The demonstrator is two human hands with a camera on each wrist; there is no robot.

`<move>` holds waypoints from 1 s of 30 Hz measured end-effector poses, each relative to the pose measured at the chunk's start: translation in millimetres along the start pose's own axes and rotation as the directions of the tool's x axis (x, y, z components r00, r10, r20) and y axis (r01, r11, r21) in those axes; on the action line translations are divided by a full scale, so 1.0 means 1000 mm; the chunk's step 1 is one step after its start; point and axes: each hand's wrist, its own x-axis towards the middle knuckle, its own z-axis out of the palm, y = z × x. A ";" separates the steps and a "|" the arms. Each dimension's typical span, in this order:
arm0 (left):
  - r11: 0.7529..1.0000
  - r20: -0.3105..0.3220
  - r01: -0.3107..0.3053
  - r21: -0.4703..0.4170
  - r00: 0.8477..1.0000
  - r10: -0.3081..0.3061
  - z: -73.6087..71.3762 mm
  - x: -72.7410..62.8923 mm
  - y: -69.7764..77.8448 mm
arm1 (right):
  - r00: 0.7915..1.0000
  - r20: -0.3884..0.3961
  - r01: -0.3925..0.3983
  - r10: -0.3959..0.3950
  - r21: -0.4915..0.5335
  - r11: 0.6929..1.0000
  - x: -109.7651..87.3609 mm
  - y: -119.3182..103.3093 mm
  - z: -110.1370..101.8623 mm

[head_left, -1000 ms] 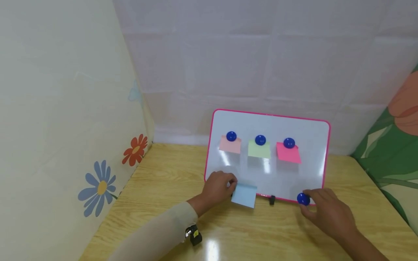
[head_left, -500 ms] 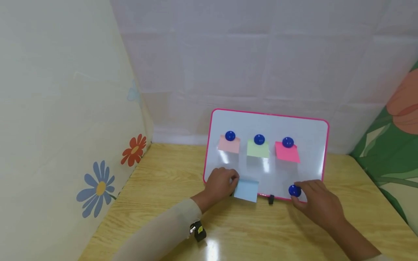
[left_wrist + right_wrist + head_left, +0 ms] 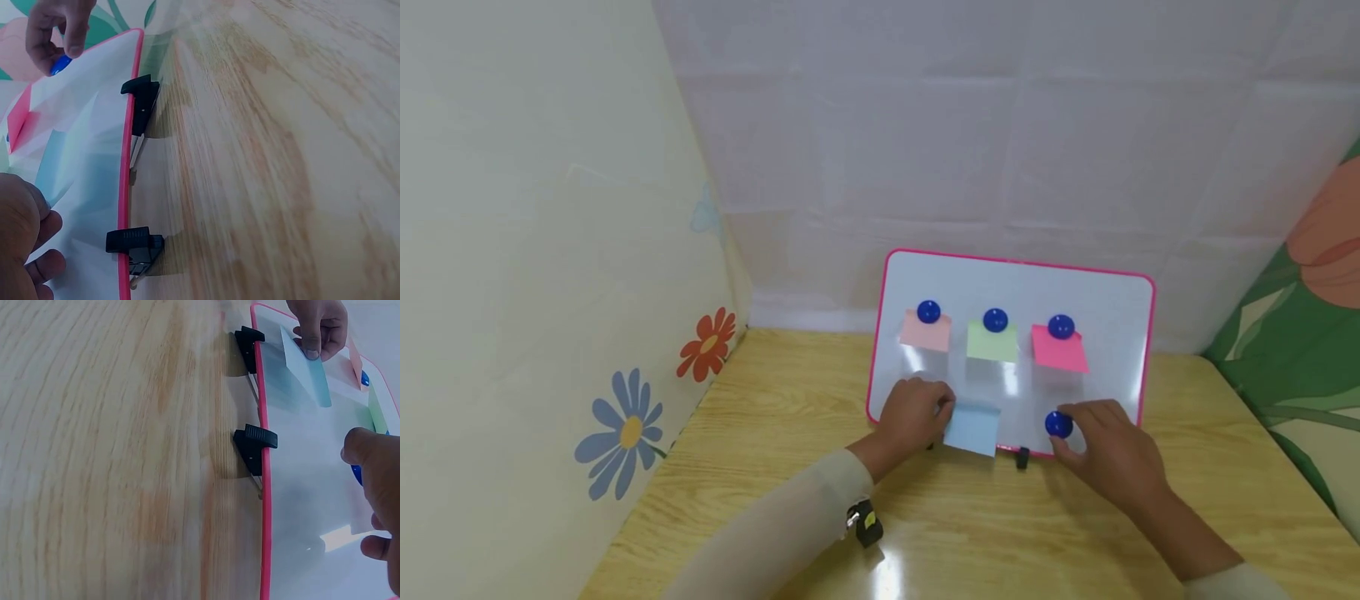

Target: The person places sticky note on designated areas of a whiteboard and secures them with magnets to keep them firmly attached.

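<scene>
My left hand [image 3: 915, 414] pinches a light blue sticky note [image 3: 972, 429] by its left edge, in front of the lower part of a pink-framed whiteboard [image 3: 1120, 350]. In the right wrist view the note [image 3: 306, 369] stands off the board's surface. Between the thumb and fingers of my right hand [image 3: 1108, 450] is a round blue magnet [image 3: 1058, 424], in front of the board's lower right. On the board's upper half, similar magnets sit at the top edges of a pale pink note [image 3: 926, 332], a green note [image 3: 992, 343] and a bright pink note [image 3: 1060, 350].
Black clips [image 3: 140, 94] grip the board's lower edge and support it on the wooden table [image 3: 760, 400]. A white cloth [image 3: 925, 150] hangs behind. Flower-printed panels [image 3: 632, 432] stand on the left and right. A small black device [image 3: 869, 525] hangs at my left sleeve.
Both hands have moved up slightly. My right hand has carried the magnet leftward, and my left hand has brought the blue note a little to the right.
</scene>
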 end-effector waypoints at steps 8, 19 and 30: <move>1.000 -0.021 -0.003 0.009 1.000 0.003 0.003 0.005 0.003 | 1.000 -0.005 0.011 -0.011 0.027 1.000 0.009 -0.007 0.002; 0.999 -0.029 0.026 0.028 0.999 -0.026 0.004 0.012 0.008 | 1.000 0.021 -0.015 0.015 0.032 0.999 0.020 -0.015 0.008; 0.999 -0.081 0.016 0.048 0.997 -0.012 0.002 0.017 0.012 | 0.997 0.068 -0.051 0.047 0.055 0.997 0.030 -0.027 0.017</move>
